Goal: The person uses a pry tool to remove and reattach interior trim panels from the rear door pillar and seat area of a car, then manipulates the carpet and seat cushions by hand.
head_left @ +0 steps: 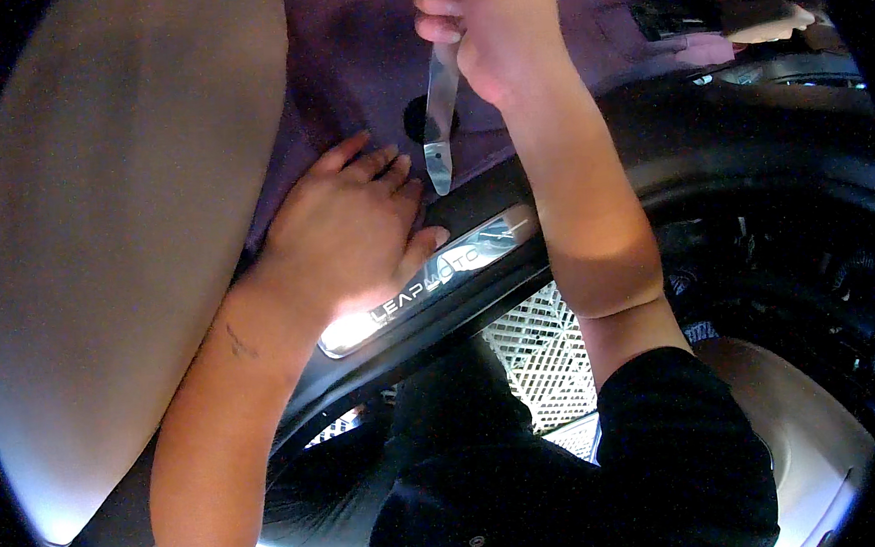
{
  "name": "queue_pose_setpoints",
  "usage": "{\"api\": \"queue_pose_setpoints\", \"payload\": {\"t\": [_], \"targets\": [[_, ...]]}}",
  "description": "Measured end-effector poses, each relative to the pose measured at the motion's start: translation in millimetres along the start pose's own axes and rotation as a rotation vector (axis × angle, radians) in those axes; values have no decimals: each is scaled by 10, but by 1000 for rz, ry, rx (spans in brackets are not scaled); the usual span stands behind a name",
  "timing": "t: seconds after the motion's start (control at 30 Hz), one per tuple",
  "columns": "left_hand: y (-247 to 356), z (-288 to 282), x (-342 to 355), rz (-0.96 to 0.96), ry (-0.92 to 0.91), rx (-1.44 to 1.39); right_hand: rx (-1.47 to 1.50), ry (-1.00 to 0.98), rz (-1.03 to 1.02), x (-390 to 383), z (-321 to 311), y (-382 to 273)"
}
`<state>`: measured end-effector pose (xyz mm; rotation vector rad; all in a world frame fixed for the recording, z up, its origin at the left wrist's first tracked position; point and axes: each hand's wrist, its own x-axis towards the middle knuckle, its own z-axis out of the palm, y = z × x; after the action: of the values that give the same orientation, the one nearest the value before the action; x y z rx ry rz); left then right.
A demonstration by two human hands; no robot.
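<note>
In my right hand [507,24], at the top of the head view, the fingers are wrapped round a flat metal pry tool [441,98]. Its rounded, shiny tip hangs down toward me, over the edge of the purplish carpet [344,59]. Behind the blade is a dark round spot [415,120] in the carpet. To the left of the tip, my left hand [340,229] lies palm down with fingers spread, across the carpet edge and the dark door sill. Its thumb reaches over a shiny metal sill plate [481,251]. The left hand holds nothing.
A large pale seat side [125,242] rises along the left. Below the sill, a light grated floor [543,367] shows beside my legs. Black trim [720,146] curves away at the right, and a pale rounded panel [785,393] stands at the lower right.
</note>
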<state>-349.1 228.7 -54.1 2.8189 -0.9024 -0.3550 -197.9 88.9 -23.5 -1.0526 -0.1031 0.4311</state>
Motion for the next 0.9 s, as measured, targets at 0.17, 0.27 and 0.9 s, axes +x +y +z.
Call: {"api": "queue_pose_setpoints", "payload": {"t": [0.17, 0.27, 0.9], "targets": [[1, 3, -22, -4, -18, 2, 22, -15, -71, -41, -7, -24], [-6, 31, -28, 2, -14, 17, -3, -53, -28, -63, 33, -26], [105, -27, 68, -140, -18, -48, -172, 28, -145, -355, 192, 559]]}}
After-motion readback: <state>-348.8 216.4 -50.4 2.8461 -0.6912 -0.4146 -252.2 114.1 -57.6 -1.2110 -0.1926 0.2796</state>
